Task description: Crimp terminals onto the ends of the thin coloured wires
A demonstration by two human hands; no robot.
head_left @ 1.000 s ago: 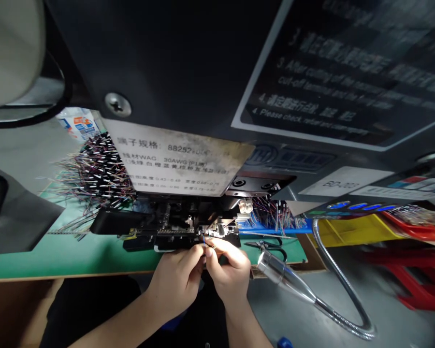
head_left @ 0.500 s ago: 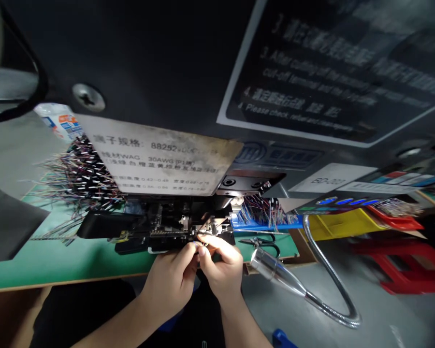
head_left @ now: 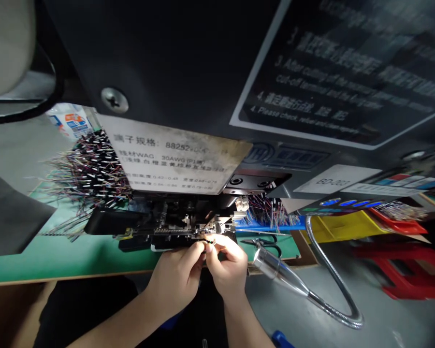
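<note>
My left hand (head_left: 177,275) and my right hand (head_left: 227,268) meet in front of the metal tooling (head_left: 208,228) of a dark terminal-crimping machine (head_left: 174,58). Thin wires (head_left: 210,242) show between the fingertips, very small, with a greenish one among them. Both hands are closed in a pinch on these wires. The right index finger reaches forward to the tooling's front edge. What the wire ends touch is hidden behind the fingers. A strip of terminals (head_left: 170,231) runs into the tooling from the left.
A big bundle of wires (head_left: 97,169) lies left on the green tabletop (head_left: 76,258). More wires (head_left: 268,210) rest in a blue tray (head_left: 290,223) behind. Scissors (head_left: 266,243) lie right of my hands, beside a bendable metal lamp (head_left: 281,276). A red stool (head_left: 409,270) stands farther right.
The whole view has shifted, so the machine and bundle appear farther right. My hands stay together at the tooling, still pinching the wires, with only slight finger movement.
</note>
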